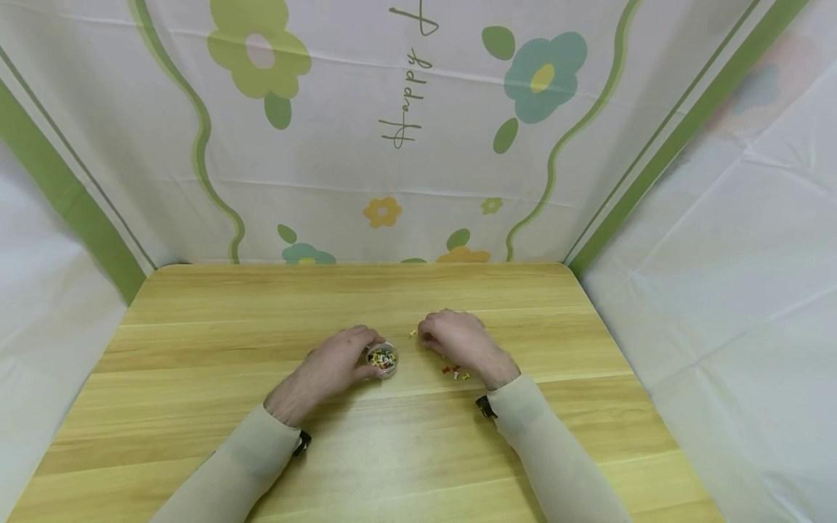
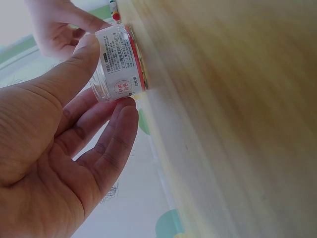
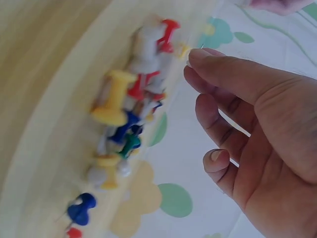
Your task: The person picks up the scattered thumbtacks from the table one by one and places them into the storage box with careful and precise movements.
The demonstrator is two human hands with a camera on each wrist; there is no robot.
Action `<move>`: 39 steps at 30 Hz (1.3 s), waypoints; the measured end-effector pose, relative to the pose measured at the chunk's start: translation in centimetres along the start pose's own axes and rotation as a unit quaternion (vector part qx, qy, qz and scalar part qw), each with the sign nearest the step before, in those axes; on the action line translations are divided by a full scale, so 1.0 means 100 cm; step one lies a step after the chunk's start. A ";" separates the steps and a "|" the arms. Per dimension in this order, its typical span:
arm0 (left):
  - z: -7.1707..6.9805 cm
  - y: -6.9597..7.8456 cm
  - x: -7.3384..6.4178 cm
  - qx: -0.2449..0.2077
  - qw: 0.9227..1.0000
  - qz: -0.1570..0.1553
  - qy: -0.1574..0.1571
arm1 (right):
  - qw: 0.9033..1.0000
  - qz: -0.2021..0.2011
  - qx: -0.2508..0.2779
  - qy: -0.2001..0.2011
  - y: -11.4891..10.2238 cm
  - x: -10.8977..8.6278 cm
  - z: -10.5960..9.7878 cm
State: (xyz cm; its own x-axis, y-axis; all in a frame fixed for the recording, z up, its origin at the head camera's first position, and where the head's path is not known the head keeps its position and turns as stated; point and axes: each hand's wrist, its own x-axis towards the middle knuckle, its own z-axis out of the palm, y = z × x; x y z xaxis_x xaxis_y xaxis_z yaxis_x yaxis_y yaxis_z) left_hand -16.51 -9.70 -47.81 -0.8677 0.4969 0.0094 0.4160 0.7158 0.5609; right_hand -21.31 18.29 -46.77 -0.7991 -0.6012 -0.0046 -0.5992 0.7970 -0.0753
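Observation:
A small clear jar [image 1: 390,369] of mixed-colour push pins stands on the table, and my left hand [image 1: 335,361] grips its sides between thumb and fingers. Its white printed label [image 2: 119,57] faces the left wrist view. Right of the jar, my right hand [image 1: 458,338] is low over the table, thumb and forefinger pinched together. A thin needle tip and a sliver of white show at those fingertips, a push pin mostly hidden by them. Loose push pins [image 3: 114,99] in red, yellow, blue, green and white lie beside and beneath this hand. One yellow push pin [image 1: 413,333] lies between the hands.
The wooden table [image 1: 405,450] spreads around both hands. A flowered cloth [image 1: 340,160] hangs behind its far edge, and white cloth [image 1: 732,290] hangs at the sides. Dark wrist straps [image 1: 485,407] show at both sleeves.

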 end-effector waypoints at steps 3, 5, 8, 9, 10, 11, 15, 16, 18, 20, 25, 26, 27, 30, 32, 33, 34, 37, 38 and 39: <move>0.000 0.000 0.000 -0.001 1.000 0.000 0.000 | 1.000 -0.010 0.006 0.010 -0.006 -0.001 -0.004; -0.001 0.001 0.000 0.000 1.000 0.001 0.001 | 1.000 -0.016 0.008 0.015 -0.010 -0.001 -0.007; -0.001 0.000 0.000 0.003 1.000 0.004 0.002 | 0.999 -0.027 0.009 0.023 -0.016 -0.001 -0.010; -0.001 0.000 0.000 0.003 1.000 0.005 0.002 | 0.999 -0.031 0.008 0.025 -0.019 -0.001 -0.011; -0.001 0.000 0.000 0.004 1.000 0.005 0.003 | 0.999 -0.035 0.007 0.029 -0.021 -0.001 -0.012; -0.001 0.000 0.000 0.005 1.000 0.006 0.002 | 0.999 -0.040 0.005 0.033 -0.024 -0.001 -0.012; -0.001 0.000 0.000 0.001 1.000 0.009 0.003 | 0.997 -0.061 0.001 0.048 -0.036 -0.001 -0.011; -0.001 0.000 0.000 0.002 1.000 0.011 0.004 | 0.996 -0.067 0.002 0.051 -0.039 -0.001 -0.011; -0.001 0.000 0.000 0.001 1.000 0.011 0.006 | 0.995 -0.083 0.004 0.056 -0.045 0.000 -0.009; -0.001 0.000 0.000 0.003 1.000 0.011 0.007 | 0.993 -0.097 0.008 0.060 -0.050 0.000 -0.007; -0.001 0.000 -0.001 0.011 1.000 0.017 0.009 | 0.993 -0.104 0.009 0.062 -0.060 0.000 -0.002; -0.001 0.000 -0.001 0.010 1.000 0.018 0.009 | 0.993 -0.103 0.008 0.061 -0.061 0.000 -0.001; -0.001 0.000 -0.001 0.011 1.000 0.019 0.009 | 0.993 -0.103 0.010 0.059 -0.061 0.000 -0.001; -0.001 0.000 -0.001 0.011 1.000 0.018 0.007 | 0.993 -0.106 0.018 0.054 -0.062 0.000 0.001; -0.001 0.000 -0.001 0.012 1.000 0.018 0.006 | 0.992 -0.109 0.017 0.056 -0.062 0.001 0.003; -0.001 0.000 -0.001 0.013 1.000 0.017 0.006 | 0.992 -0.111 0.018 0.057 -0.062 0.001 0.003; -0.001 0.000 -0.001 0.013 1.000 0.017 0.006 | 0.992 -0.112 0.017 0.059 -0.062 0.001 0.003; -0.001 0.000 -0.001 0.013 1.000 0.018 0.006 | 0.991 -0.119 0.016 0.059 -0.061 0.001 0.004; -0.001 0.000 -0.001 0.011 1.000 0.017 0.006 | 0.991 -0.120 0.019 0.058 -0.060 0.001 0.003; -0.001 -0.001 -0.001 0.009 1.000 0.016 0.006 | 0.991 -0.120 0.024 0.057 -0.059 0.001 0.003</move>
State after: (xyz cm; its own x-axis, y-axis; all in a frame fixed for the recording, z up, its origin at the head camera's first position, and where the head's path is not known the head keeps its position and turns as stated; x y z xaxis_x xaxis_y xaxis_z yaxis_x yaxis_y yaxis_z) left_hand -16.50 -9.82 -47.78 -0.8568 0.5143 0.0381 0.4493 0.7081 0.5447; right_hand -17.85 13.50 -46.59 -0.6366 -0.7600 0.1309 -0.7712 0.6272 -0.1089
